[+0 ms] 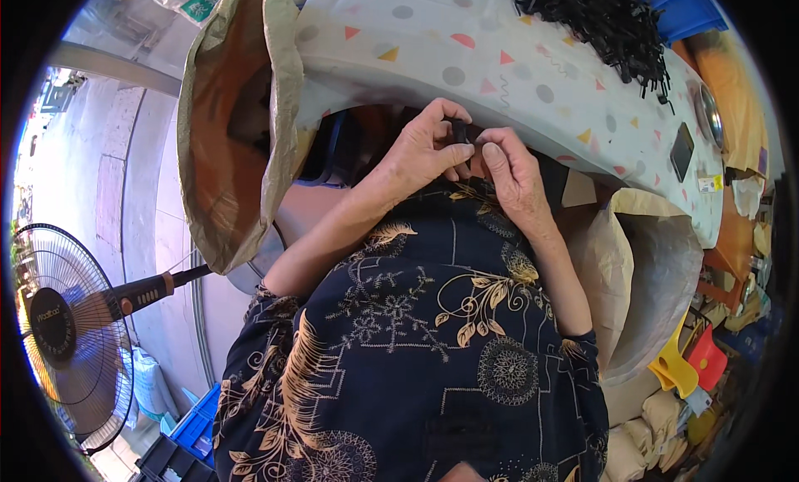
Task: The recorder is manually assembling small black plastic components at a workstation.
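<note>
In front of my body, at the table's near edge, my left hand (427,146) is closed with thumb and fingers round a small black part (459,132). Its exact kind is too small to tell; it looks like a short dark plastic piece. Close beside it, my right hand (514,176) has its thumb and forefinger drawn together in a pinch near the part's lower end. Whatever lies between those fingertips is hidden. A heap of thin black pieces (591,28) lies on the far right of the table.
A patterned cloth covers the table (454,53). An open sack (283,91) stands at the left, another sack (616,257) at the right. A phone (682,152) and metal bowl (708,116) sit near the right edge. A fan (66,324) stands far left; a blue crate (687,12) is behind the heap.
</note>
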### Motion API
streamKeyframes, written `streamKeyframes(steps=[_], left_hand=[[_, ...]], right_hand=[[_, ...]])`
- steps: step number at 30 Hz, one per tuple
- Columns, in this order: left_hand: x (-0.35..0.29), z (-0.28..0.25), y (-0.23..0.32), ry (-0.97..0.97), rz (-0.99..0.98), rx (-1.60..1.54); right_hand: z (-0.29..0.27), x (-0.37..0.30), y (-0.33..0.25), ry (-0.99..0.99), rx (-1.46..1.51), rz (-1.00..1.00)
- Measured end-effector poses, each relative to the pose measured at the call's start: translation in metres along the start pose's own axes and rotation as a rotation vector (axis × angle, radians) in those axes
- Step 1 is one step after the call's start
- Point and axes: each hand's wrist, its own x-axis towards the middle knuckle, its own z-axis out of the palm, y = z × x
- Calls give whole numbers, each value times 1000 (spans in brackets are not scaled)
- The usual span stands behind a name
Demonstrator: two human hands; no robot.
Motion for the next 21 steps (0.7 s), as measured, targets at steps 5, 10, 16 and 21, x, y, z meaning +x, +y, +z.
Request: streamKeyframes(steps=[5,10,16,21], left_hand=[[2,14,0,103,72,289],[4,19,-2,141,142,628],[4,31,5,133,177,826],[7,38,6,206,249,926]], right_hand=[[6,-2,4,-15,20,36],[5,-6,5,0,44,29],[3,-9,12,22,32,48],[4,-7,12,69,64,25]])
